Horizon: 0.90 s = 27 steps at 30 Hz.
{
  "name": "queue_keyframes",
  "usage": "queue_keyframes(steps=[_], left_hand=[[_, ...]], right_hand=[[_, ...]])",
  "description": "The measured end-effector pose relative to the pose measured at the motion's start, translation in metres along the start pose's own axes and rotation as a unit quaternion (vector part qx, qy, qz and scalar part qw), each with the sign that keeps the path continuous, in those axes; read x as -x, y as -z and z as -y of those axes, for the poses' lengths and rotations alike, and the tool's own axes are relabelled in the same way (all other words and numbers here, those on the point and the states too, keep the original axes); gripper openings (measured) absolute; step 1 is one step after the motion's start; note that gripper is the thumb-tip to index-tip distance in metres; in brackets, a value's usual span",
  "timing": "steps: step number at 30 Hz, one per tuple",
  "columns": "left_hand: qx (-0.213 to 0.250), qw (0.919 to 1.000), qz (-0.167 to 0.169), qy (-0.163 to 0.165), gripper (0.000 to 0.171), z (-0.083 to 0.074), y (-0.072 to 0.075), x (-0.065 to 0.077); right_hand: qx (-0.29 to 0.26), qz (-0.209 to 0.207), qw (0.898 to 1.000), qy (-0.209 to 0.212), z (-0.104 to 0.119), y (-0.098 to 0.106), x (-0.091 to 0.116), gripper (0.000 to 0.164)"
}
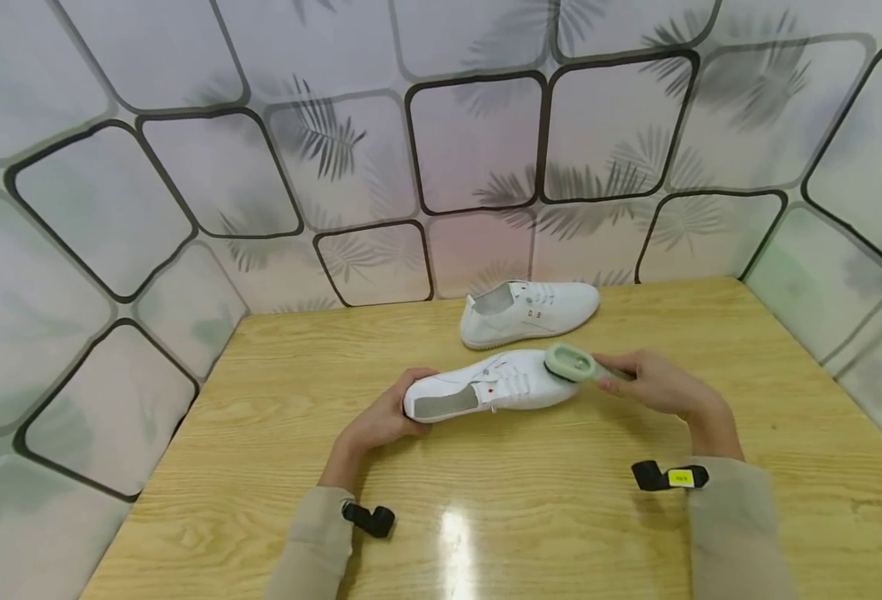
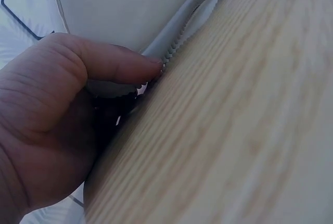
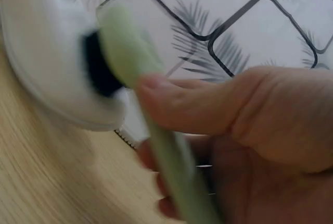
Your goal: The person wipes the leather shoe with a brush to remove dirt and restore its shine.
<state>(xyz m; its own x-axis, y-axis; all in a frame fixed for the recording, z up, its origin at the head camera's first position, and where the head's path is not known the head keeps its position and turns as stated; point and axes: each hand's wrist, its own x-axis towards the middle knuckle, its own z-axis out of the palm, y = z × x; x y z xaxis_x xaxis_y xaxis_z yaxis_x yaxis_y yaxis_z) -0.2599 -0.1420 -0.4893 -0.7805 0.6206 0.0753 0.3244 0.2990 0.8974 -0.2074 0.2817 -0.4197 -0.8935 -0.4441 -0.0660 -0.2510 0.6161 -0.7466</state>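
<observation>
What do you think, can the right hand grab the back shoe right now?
Probably not straight away: the right hand has its grip round the brush, which is on the front shoe. Nothing seems to block the way to the back shoe, though, so without the brush it likely could.

We see a worktop (image 1: 546,508) of yellowish wood, glossy, with streaky grain. On it, sole down close to the far edge, stands an upright white shoe (image 1: 561,310). Just on the near side of this upright white shoe is a held white shoe (image 1: 527,385); from our angles we cannot quite tell whether its sole touches the wood. Well nearer us than the upright white shoe, below its heel end, lies a bright reflection (image 1: 456,554); out past its toe end, also nearer us, we find a faint curved mark (image 1: 872,506).
</observation>
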Motion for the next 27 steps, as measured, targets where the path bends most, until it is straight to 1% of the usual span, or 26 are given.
queue_keyframes(steps=[3,4,8,11,13,17,22,24,25,27], left_hand=[[0.005,1.0,0.002,0.005,0.084,0.0,0.001,0.0],[0.007,1.0,0.003,0.006,0.084,-0.001,0.001,0.0],[0.005,0.9999,0.005,0.008,0.083,-0.001,0.001,0.0],[0.005,0.9999,0.008,0.007,0.083,-0.001,0.002,0.0],[0.006,0.9999,0.007,0.005,0.083,-0.002,0.002,0.0],[0.007,0.9999,0.006,0.007,0.083,-0.002,0.002,0.0],[0.01,0.9999,0.008,0.009,0.083,-0.004,0.002,0.001],[0.01,0.9999,0.007,0.011,0.083,-0.004,0.002,0.001],[0.01,0.9998,0.008,0.012,0.082,-0.004,0.002,0.001],[0.009,0.9998,0.009,0.015,0.082,-0.004,0.001,0.001]], right_hand=[[-0.019,0.034,0.999,-0.007,-0.001,-0.001,-0.002,0.054],[-0.021,0.037,0.999,-0.008,-0.001,-0.002,-0.002,0.054],[-0.011,0.001,1.0,-0.008,-0.004,-0.001,-0.003,0.054],[-0.003,0.015,1.0,-0.006,-0.006,-0.001,-0.002,0.053],[-0.01,0.024,1.0,-0.004,-0.007,-0.001,-0.002,0.054],[-0.006,-0.004,1.0,-0.012,-0.009,0.0,-0.002,0.054],[-0.011,0.017,1.0,-0.009,-0.009,0.002,0.002,0.052],[-0.014,0.009,1.0,-0.009,-0.009,0.002,0.003,0.054],[-0.015,0.002,1.0,-0.017,-0.01,0.003,0.003,0.054],[-0.023,0.006,0.999,-0.028,-0.013,0.004,0.006,0.055]])
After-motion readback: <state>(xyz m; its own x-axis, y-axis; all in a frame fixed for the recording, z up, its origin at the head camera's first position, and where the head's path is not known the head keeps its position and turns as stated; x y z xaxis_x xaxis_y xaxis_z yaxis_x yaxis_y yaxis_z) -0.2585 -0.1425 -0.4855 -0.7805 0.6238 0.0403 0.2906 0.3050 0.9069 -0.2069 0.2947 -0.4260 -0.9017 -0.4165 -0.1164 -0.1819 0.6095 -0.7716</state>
